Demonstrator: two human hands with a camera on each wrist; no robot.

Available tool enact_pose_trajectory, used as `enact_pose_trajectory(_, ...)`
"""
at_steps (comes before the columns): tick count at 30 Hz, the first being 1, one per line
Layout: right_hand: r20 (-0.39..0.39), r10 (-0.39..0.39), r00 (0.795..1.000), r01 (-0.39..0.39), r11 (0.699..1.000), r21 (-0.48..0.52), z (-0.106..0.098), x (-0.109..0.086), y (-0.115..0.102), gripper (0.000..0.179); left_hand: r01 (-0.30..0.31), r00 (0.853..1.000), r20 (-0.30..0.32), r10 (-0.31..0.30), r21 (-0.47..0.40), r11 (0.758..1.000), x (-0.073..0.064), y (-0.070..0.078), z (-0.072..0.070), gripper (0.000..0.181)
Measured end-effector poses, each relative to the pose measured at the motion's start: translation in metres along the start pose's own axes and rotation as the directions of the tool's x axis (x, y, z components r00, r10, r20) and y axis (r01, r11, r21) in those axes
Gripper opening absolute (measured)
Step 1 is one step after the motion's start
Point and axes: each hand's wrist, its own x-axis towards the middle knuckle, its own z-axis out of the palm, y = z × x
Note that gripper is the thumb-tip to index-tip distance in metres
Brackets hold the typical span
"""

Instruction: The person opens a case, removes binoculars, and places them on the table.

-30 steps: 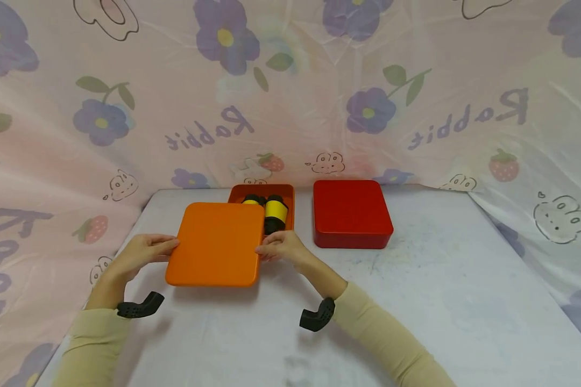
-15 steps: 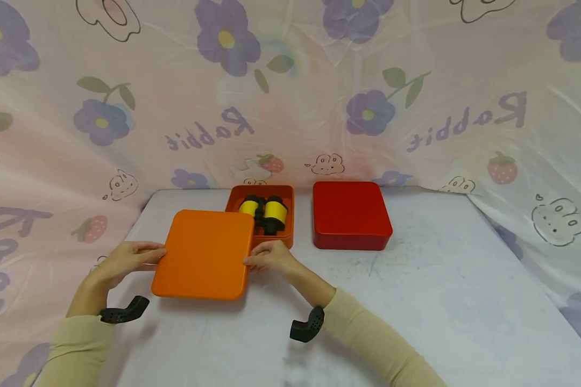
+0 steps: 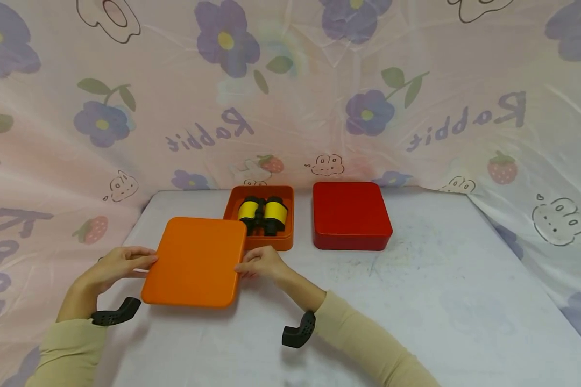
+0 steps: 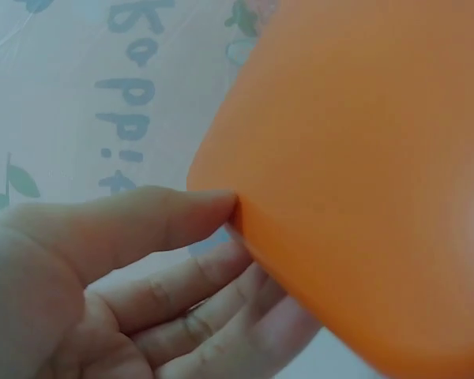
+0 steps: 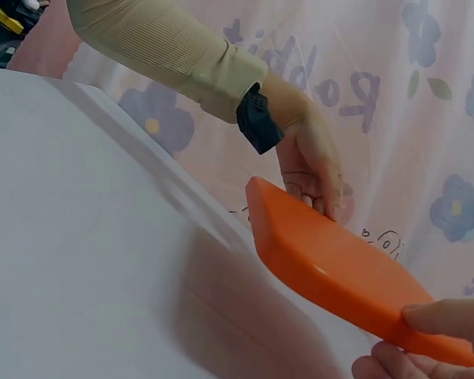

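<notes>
A square orange lid (image 3: pixel 195 262) with rounded corners is held between both hands, raised over the table with its shadow below in the right wrist view. My left hand (image 3: pixel 118 266) pinches its left edge; in the left wrist view the thumb lies on top and the fingers underneath. On the opposite edge, my right hand (image 3: pixel 263 263) pinches with the thumb above and fingers below. Just behind the lid stands an uncovered orange box (image 3: pixel 290 215), its near left corner hidden by the lid. Inside it lie black-and-yellow binoculars (image 3: pixel 275 212).
To the right of the orange box sits a red box (image 3: pixel 351 209) with its top covered. Both boxes stand near the back edge of the white table (image 3: pixel 416 301). A printed fabric curtain (image 3: pixel 290 97) hangs behind and along the sides.
Both hands have drawn the lid toward the near left, away from the orange box. More of the box and both barrels of the binoculars have come into sight.
</notes>
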Motion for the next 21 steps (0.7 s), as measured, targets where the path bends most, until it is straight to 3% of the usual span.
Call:
enact_pose_trajectory(13, -0.004, 0.01, 1.0, -0.01, 1.0, -0.015, 0.02, 0.002, 0.007, 0.019, 0.084, 0.996, -0.014, -0.083, 0.047, 0.995, -0.004, -0.012, -0.001, 0.055)
enact_pose_trajectory(21, -0.007, 0.03, 1.0, -0.03, 1.0, -0.001, 0.026, 0.003, 0.01, 0.016, 0.079, 0.997, 0.016, -0.081, 0.066, 0.995, -0.003, -0.022, -0.004, 0.057)
